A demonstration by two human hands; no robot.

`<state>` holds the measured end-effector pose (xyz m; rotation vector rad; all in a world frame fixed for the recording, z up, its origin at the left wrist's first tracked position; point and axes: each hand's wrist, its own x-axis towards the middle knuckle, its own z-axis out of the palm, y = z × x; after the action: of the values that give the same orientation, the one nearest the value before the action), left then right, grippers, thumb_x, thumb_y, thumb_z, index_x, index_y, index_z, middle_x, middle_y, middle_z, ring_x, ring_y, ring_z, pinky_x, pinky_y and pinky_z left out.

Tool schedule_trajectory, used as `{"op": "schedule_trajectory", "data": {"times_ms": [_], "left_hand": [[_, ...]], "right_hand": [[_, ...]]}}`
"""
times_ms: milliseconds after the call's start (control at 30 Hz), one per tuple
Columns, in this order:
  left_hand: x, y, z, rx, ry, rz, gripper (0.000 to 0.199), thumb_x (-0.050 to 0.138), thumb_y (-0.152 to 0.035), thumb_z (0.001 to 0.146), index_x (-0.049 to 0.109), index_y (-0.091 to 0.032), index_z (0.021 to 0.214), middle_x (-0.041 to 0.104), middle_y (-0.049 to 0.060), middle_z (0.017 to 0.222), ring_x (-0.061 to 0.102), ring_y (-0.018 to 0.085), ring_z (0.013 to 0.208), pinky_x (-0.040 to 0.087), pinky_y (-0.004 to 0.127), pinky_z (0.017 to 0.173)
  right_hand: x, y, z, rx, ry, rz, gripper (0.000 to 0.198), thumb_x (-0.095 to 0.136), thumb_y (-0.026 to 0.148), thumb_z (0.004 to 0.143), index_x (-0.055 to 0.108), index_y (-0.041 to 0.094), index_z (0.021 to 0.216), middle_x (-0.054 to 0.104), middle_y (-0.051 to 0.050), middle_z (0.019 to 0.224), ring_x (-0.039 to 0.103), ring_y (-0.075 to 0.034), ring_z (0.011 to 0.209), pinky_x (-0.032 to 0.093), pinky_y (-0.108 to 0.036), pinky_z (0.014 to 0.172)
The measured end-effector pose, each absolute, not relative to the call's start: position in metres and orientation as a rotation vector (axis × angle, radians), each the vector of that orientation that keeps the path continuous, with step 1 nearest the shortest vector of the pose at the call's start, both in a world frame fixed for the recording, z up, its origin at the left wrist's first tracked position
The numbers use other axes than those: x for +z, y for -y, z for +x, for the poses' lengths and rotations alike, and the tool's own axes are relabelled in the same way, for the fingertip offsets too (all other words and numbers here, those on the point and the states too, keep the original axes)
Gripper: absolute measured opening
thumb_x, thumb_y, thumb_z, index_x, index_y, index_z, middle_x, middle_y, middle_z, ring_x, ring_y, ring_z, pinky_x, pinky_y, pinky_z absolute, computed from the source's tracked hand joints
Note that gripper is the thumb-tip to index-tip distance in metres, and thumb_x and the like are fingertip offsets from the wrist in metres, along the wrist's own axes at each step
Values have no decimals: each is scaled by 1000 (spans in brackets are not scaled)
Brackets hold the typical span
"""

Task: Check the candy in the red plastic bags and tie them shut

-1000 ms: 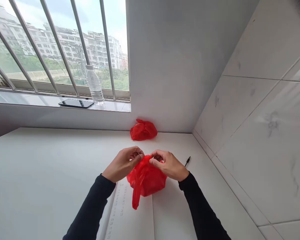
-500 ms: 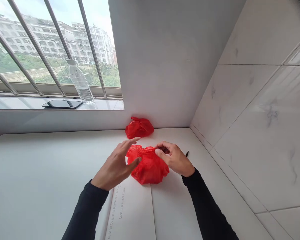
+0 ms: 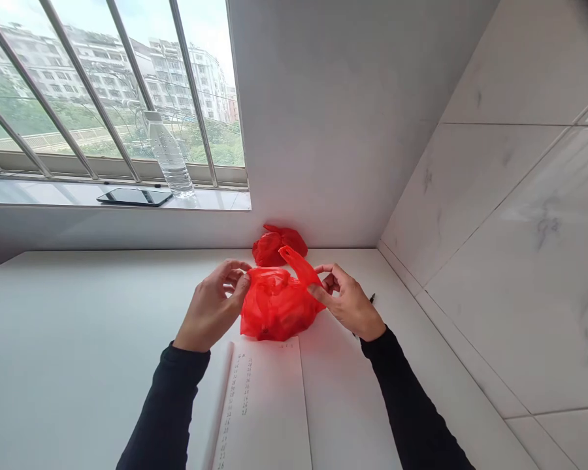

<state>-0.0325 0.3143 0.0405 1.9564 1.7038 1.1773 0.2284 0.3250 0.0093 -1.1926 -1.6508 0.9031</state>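
Observation:
A red plastic bag (image 3: 279, 307), bulging with contents I cannot make out, rests on the white table at the top end of an open notebook. My left hand (image 3: 215, 303) pinches the bag's upper left edge between thumb and fingers. On the other side, my right hand (image 3: 345, 297) grips the base of a handle loop that sticks up and leans to the left. Just behind, against the wall, sits a second red plastic bag (image 3: 291, 240), gathered at its top and partly covered by the raised handle.
The notebook (image 3: 269, 405) carries columns of handwritten numbers. A dark pen (image 3: 372, 298) lies beside my right wrist, partly hidden. On the windowsill are a clear water bottle (image 3: 171, 160) and a black tablet or phone (image 3: 134, 197). Tiled wall (image 3: 494, 281) bounds the right side.
My left hand has gone from spread fingers to pinching the bag's left edge. One handle loop now stands up by my right hand, and the bag's mouth looks spread wider.

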Motion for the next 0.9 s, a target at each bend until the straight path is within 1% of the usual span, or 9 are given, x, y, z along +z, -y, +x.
{"op": "schedule_trajectory", "data": {"times_ms": [100,233,333,400,533,600,700,767,900], "left_hand": [[38,-311,-27,1052,-1602,2106,47,63,-50,86,62,-32,130,65,2,96,65,21,87,56,38,83],[31,-313,-20,1046,-1641,2186,60,71,-48,81,57,-32,137,59,8,113,62,29,105,54,48,90],[30,-314,-14,1165,-1655,2216,82,74,-42,79,38,-33,152,47,12,139,54,32,125,49,50,101],[30,-314,-9,1259,-1655,2219,90,75,-40,78,30,-32,155,41,12,146,50,32,130,46,49,107],[33,-313,-5,1414,-1767,2080,78,79,-42,75,43,-26,143,49,12,130,54,31,118,49,47,99],[35,-312,-9,1450,-1851,1942,56,73,-46,81,52,-23,128,57,8,105,60,27,96,52,43,86],[40,-310,-16,1387,-1851,1807,31,57,-53,92,62,-23,101,57,0,73,56,19,64,48,34,64],[43,-308,-16,1324,-1781,1804,33,56,-57,92,64,-25,97,61,-1,73,58,17,65,47,30,61],[44,-305,-4,1276,-1783,1813,53,77,-59,74,59,-29,113,67,-1,93,61,19,76,49,33,67]], "right_hand": [[11,-322,224,901,1721,-1170,27,62,48,93,69,23,100,63,0,80,55,-17,75,44,-32,77],[15,-319,223,899,1728,-1141,25,56,45,97,67,22,96,67,-2,87,60,-18,81,45,-31,76],[19,-317,225,901,1724,-1123,25,54,44,98,64,22,92,67,-1,86,59,-18,80,45,-31,74],[21,-315,226,904,1726,-1113,25,53,43,99,64,22,91,66,-1,86,58,-17,79,45,-30,74],[25,-312,226,909,1737,-1107,25,52,42,100,63,22,91,67,-2,89,59,-18,82,46,-31,77],[27,-311,227,909,1744,-1107,24,52,41,100,63,22,90,66,-2,89,59,-18,83,46,-31,78],[30,-309,229,912,1760,-1107,22,53,39,99,63,22,90,65,-1,88,59,-18,82,46,-32,79],[32,-308,230,915,1772,-1108,20,52,36,100,63,23,90,65,-1,87,59,-18,82,45,-31,79],[35,-304,230,928,1799,-1103,20,51,34,100,64,23,90,65,0,88,58,-18,83,44,-31,79]]}}
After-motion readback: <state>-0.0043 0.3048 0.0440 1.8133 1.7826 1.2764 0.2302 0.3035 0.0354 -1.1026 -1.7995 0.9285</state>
